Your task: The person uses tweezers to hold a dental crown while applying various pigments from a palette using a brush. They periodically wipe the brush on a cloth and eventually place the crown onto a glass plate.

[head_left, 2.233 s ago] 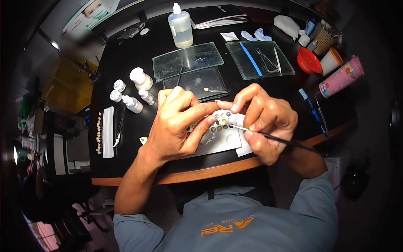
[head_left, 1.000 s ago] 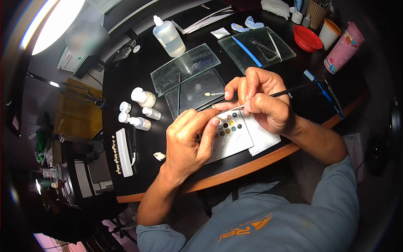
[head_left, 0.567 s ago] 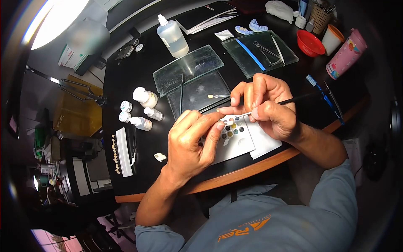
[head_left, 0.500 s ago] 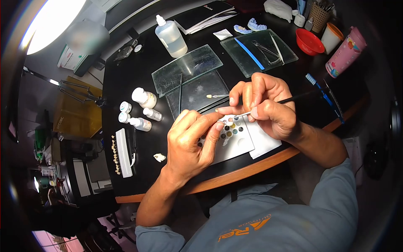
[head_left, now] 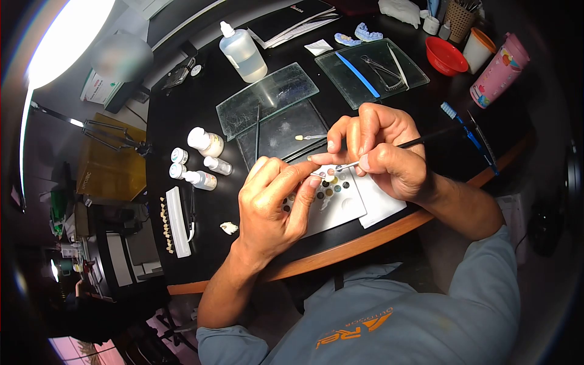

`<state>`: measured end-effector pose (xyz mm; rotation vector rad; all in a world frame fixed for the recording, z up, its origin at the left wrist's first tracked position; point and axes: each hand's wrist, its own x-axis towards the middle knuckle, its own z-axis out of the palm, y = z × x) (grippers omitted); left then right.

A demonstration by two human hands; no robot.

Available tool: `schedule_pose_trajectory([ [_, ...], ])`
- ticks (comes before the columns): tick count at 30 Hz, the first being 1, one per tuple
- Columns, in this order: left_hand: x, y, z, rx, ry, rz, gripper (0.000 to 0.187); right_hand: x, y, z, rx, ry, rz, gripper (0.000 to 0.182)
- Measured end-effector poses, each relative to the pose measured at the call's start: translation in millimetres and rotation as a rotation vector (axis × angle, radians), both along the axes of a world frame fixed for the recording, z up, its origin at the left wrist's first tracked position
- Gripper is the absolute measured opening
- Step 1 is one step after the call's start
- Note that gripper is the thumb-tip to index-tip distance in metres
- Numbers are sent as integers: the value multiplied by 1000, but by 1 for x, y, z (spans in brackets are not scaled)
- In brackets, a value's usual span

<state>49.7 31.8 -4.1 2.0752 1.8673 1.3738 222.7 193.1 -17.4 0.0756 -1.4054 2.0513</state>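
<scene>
My left hand [head_left: 277, 198] pinches a small thin metal piece between thumb and index finger, with a tiny whitish bit at its end. A slim brush with a dark handle [head_left: 420, 140] is held between the thumb and fingers of my right hand [head_left: 389, 152], and its metal end reaches close to that bit. Whether they touch is too small to tell. Under both hands lies a white palette [head_left: 340, 215] with several round coloured spots, partly hidden by my left hand. A tooth-coloured piece on a metal holder [head_left: 300, 137] rests just beyond.
Glass slabs [head_left: 267, 100] lie behind my hands, near a clear bottle [head_left: 243, 52]. Small jars [head_left: 205, 142] and a white shade-guide holder [head_left: 177, 221] stand left. A red bowl [head_left: 446, 57], pink tumbler [head_left: 500, 70] and blue toothbrush [head_left: 459, 125] are right. A bright lamp [head_left: 70, 36] hangs upper left.
The view has shifted slightly, so things on the table appear a little further left and up. Both hands keep their grips, and the brush end remains near the small piece.
</scene>
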Motion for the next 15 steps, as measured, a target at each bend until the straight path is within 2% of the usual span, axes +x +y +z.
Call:
schedule_pose_trajectory([
  [15,0,0,2,-42,-16,-13,14,0,0,0,11,-25,1,6],
])
